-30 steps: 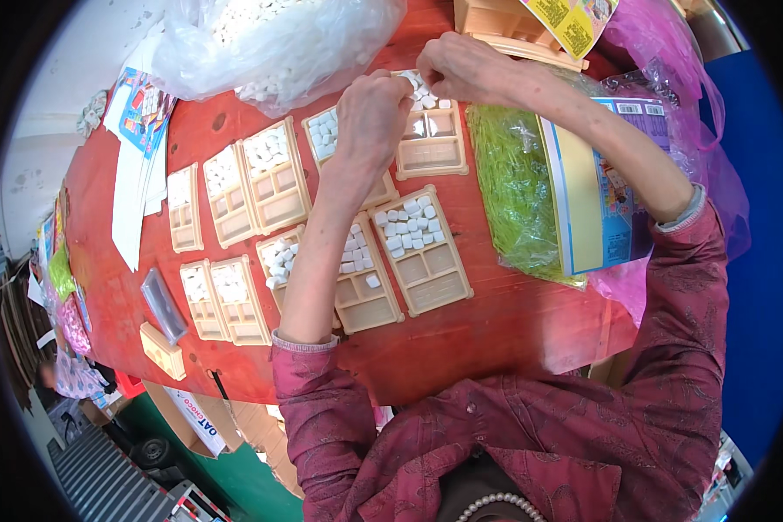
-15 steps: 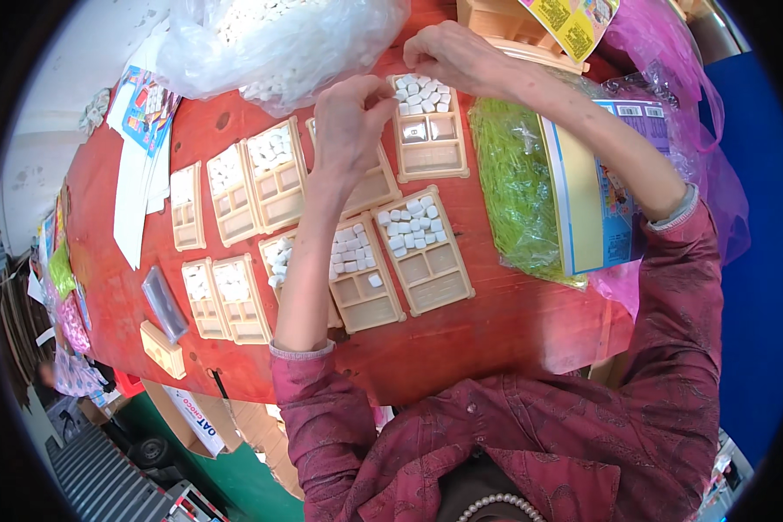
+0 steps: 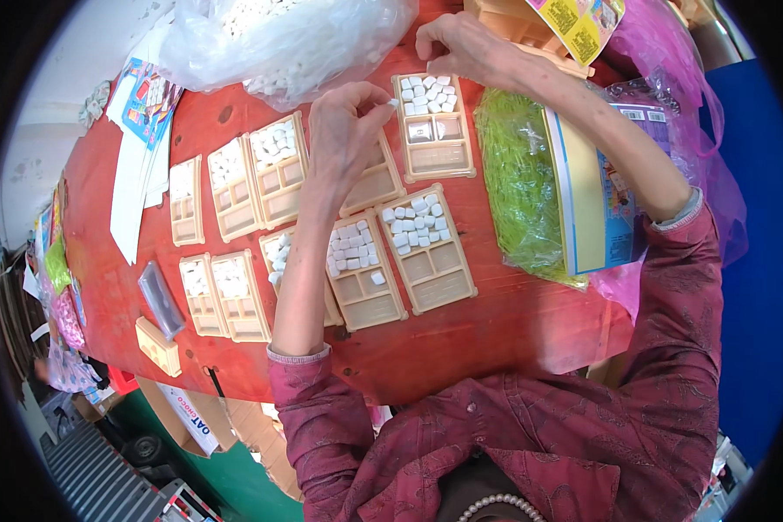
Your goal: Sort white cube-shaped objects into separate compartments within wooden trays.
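Observation:
My left hand (image 3: 346, 130) pinches a small white block (image 3: 393, 103) between thumb and fingertips. It is beside the upper end of a beige compartment tray (image 3: 439, 170), whose top section holds several white blocks (image 3: 428, 94). Above that same tray my right hand (image 3: 461, 50) hovers with its fingers curled in; whether anything is in them is hidden. Another beige tray (image 3: 444, 291) lies nearer me with white blocks in its top section. Beside it, one tray (image 3: 370, 313) has a single loose block in a lower compartment. My left hand and forearm partly cover two trays.
A clear plastic bag of white blocks (image 3: 296, 61) stands at the back. More filled trays (image 3: 283, 209) lie to the left, by white card sheets (image 3: 135, 200). On the right sit a bag of green strands (image 3: 518, 183), printed packaging (image 3: 605, 196) and a pink bag (image 3: 713, 183).
My left hand has shifted slightly, and a white block now shows at its fingertips. The right hand has moved a little to the right. The whole view has shifted slightly.

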`<state>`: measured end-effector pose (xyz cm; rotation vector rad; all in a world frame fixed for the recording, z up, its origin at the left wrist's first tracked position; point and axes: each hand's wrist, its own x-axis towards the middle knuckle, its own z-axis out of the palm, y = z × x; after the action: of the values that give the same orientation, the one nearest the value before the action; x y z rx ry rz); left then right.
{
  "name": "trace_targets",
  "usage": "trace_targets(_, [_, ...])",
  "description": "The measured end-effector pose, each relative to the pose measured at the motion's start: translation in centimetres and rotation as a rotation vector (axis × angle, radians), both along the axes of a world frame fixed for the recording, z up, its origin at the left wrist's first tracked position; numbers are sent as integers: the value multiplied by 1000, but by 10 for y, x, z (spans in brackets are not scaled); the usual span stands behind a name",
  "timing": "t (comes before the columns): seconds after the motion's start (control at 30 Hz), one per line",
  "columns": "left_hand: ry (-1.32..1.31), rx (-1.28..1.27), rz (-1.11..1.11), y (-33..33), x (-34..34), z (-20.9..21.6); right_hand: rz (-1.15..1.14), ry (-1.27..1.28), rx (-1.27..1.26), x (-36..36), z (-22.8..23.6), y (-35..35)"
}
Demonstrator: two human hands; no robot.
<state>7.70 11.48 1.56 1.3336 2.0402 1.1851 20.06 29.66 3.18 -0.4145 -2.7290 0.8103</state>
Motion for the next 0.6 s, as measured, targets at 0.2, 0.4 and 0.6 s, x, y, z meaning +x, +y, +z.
trace_targets(0.2, [3,15,-18,-2,1,-1,63,-119,16,1,-5,-18])
trace_targets(0.4, [-43,60,11,-5,1,-3,40,-65,76,0,-6,-14])
trace_targets(0.6, [-47,33,0,-7,-1,-7,83,-267,199,13,8,-21])
